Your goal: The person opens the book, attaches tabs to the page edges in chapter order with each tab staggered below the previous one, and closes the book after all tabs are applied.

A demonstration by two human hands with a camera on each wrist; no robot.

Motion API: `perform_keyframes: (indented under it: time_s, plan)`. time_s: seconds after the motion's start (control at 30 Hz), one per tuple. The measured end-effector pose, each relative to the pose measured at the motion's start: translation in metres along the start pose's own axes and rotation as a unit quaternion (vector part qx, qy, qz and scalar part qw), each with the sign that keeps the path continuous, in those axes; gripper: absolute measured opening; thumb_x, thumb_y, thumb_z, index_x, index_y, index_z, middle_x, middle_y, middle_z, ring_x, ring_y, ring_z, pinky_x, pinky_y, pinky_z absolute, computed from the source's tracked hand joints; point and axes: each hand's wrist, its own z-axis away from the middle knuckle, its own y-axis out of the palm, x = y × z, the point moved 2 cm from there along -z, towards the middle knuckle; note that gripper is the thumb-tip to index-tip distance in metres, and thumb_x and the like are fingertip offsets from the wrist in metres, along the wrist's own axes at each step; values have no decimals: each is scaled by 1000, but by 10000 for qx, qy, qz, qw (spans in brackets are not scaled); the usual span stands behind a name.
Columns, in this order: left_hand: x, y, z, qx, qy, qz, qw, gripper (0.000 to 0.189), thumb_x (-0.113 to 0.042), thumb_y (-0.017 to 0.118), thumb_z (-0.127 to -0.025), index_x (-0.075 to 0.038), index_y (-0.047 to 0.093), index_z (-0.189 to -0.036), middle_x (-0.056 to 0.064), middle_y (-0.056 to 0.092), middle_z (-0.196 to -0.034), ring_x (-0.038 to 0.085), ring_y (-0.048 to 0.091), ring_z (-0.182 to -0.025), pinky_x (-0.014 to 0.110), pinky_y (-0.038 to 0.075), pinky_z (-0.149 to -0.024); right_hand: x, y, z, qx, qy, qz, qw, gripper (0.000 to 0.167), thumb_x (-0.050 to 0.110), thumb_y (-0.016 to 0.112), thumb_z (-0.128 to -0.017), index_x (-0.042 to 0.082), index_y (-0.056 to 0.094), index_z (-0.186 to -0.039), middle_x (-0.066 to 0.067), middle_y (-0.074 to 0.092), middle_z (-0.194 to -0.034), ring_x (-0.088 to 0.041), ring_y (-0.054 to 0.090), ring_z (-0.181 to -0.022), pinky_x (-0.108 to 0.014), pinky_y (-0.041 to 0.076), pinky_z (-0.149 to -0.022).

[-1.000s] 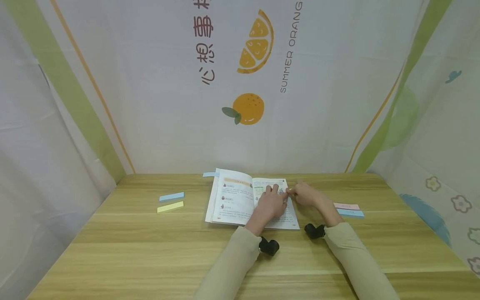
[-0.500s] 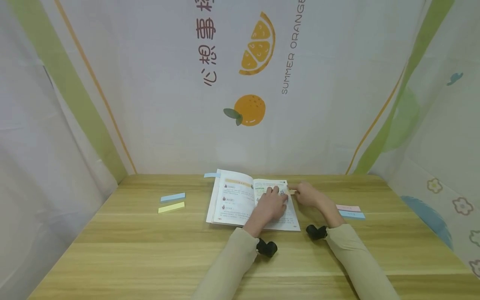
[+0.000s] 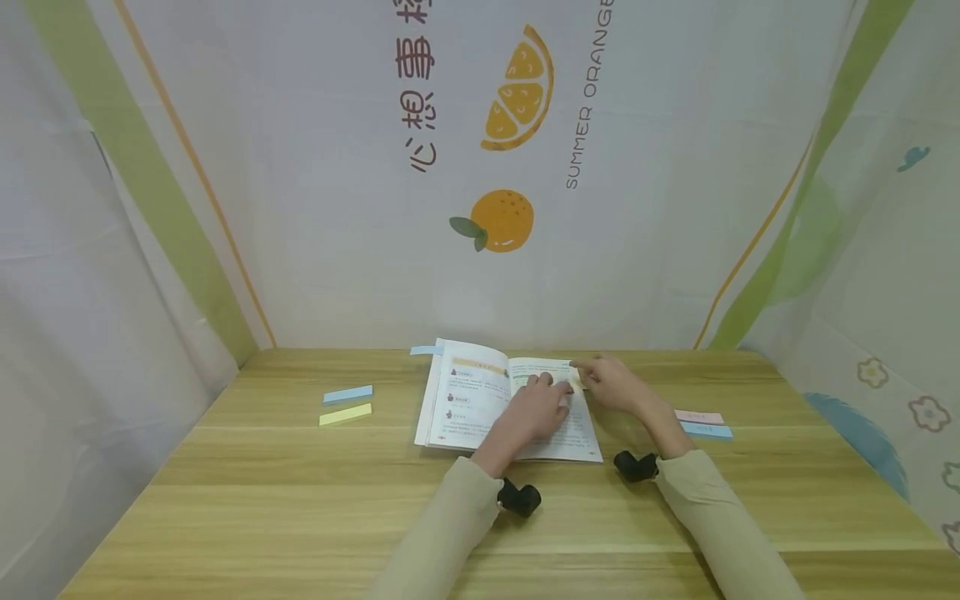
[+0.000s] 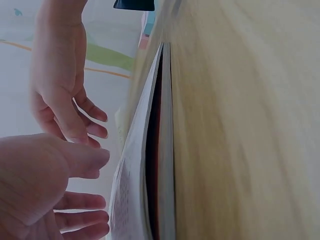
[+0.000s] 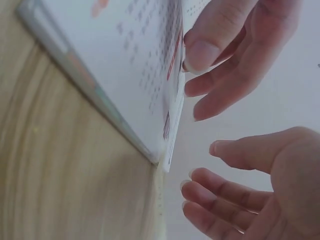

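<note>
1. The open book (image 3: 472, 400) is laid on the desk (image 3: 285, 500), taken here as the centre of a clock with twelve at the far edge; probably it is placed so that both hands can reach its pages.
2. Over the right page (image 3: 581, 437), the left hand (image 3: 532, 408) is held with fingers apart and nothing grasped; by this, it seems, the page is prevented from lifting. Whether all fingertips are pressed cannot be told.
3. At two o'clock, the right hand (image 3: 613, 385) is held with thumb and fingers apart, nothing pinched. The index finger is stretched to the page's upper corner, perhaps for better control of this edge.
4. By that edge, a yellow tab (image 3: 578, 382) is partly seen; at ten o'clock, a blue tab (image 3: 427, 350) is left projecting, likely to be easily noticed.
5. Loose strips are laid aside, blue (image 3: 348, 394) and yellow (image 3: 346, 414) at nine o'clock, pink (image 3: 699, 416) and blue (image 3: 707, 431) at three, presumably within easy reach.
</note>
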Motion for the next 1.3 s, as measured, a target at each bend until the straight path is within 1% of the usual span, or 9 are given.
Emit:
perform_keyframes:
  time_s: [0.13, 0.27, 0.4, 0.57, 0.63, 0.9, 0.97, 1.13, 1.3]
  plan:
    - [4, -5, 5, -129, -15, 35, 9999, 36, -27, 53, -106, -15, 59, -138, 12, 57, -131, 26, 55, -114, 36, 53, -90, 4, -1, 1, -41, -3, -110, 9999, 35, 3, 53, -101, -9, 59, -133, -30, 62, -121, -42, 64, -103, -53, 54, -86]
    - [8, -9, 10, -216, -39, -126, 9997, 42, -31, 52, -106, -13, 54, -144, 15, 54, -138, 28, 53, -123, 37, 53, -94, 11, -3, 3, -37, 81, -175, 9998, 37, 8, 54, -102, -7, 57, -136, -32, 56, -131, -45, 62, -110, -57, 51, -93]
    - [13, -13, 18, -302, -39, -249, 9992, 46, -35, 52, -106, -13, 53, -146, 15, 52, -139, 29, 53, -125, 38, 53, -94, 15, -5, 6, -50, 92, -148, 9998, 39, 11, 55, -103, -6, 56, -138, -33, 53, -137, -48, 58, -117, -60, 48, -97]
    - [20, -19, 29, -372, -8, -307, 9988, 46, -36, 52, -106, -11, 53, -144, 17, 52, -137, 30, 54, -122, 40, 54, -92, 17, -5, 8, -127, -42, -60, 9999, 40, 12, 58, -102, -5, 56, -138, -30, 53, -138, -48, 56, -120, -60, 46, -99]
    - [23, -21, 33, -370, -49, -251, 9990, 46, -36, 51, -106, -11, 53, -145, 17, 51, -137, 30, 53, -122, 41, 53, -93, 18, -4, 10, -146, -45, -38, 9999, 41, 13, 59, -102, -4, 56, -139, -29, 54, -138, -47, 56, -121, -60, 45, -100]
    - [35, -24, 49, -476, -122, -78, 9988, 47, -35, 52, -106, -8, 53, -145, 22, 48, -142, 35, 48, -131, 46, 50, -98, 23, -3, 17, -96, 33, -66, 9999, 45, 20, 63, -101, -3, 56, -139, -29, 54, -138, -46, 54, -124, -61, 45, -100]
    - [37, -23, 51, -449, -131, -85, 9989, 48, -35, 52, -106, -8, 52, -145, 23, 47, -143, 36, 47, -132, 47, 49, -100, 23, -2, 20, -3, 83, -100, 9999, 46, 21, 63, -101, -2, 55, -140, -30, 51, -141, -48, 51, -128, -61, 44, -101]
    - [44, -23, 59, -363, -98, -70, 9993, 47, -32, 54, -105, -6, 52, -144, 26, 44, -143, 38, 45, -132, 48, 48, -101, 26, -2, 27, 299, 34, 44, 9995, 51, 25, 64, -101, -2, 53, -142, -31, 47, -145, -50, 44, -133, -63, 39, -106]
    - [51, -23, 70, -225, -57, 87, 9997, 48, -30, 54, -105, -4, 50, -145, 28, 41, -141, 39, 42, -131, 46, 48, -100, 32, -2, 34, 586, -190, 209, 9979, 53, 29, 68, -98, -2, 56, -139, -28, 53, -140, -47, 49, -130, -61, 42, -104]
